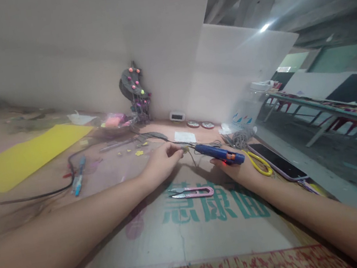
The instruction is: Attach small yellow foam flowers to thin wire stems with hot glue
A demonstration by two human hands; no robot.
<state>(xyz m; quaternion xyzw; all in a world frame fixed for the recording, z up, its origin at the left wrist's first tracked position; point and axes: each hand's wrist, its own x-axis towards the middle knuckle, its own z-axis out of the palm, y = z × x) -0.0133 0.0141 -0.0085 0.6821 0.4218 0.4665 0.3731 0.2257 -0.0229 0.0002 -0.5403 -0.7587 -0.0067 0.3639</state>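
Observation:
My left hand (162, 161) is closed in a pinch on a small yellowish piece (185, 149), from which a thin brown strand hangs; its exact kind is too small to make out. My right hand (232, 166) wraps round a blue hot glue gun (214, 151) with an orange part and a red light showing. The gun points left, its tip close by the pinched piece; contact cannot be made out. Below both hands lie pink thread snips (194, 192), their blades to the left. Small yellow flower cut-outs (139, 153) lie beyond my left hand.
A yellow sheet (27, 157), a blue pen (79, 178) and a black cable (40, 196) lie on the left. At the back stands a grey crescent ornament (131, 85) with coloured balls. Yellow-handled scissors (259, 164), a phone (277, 160) and grey cord (241, 138) lie right.

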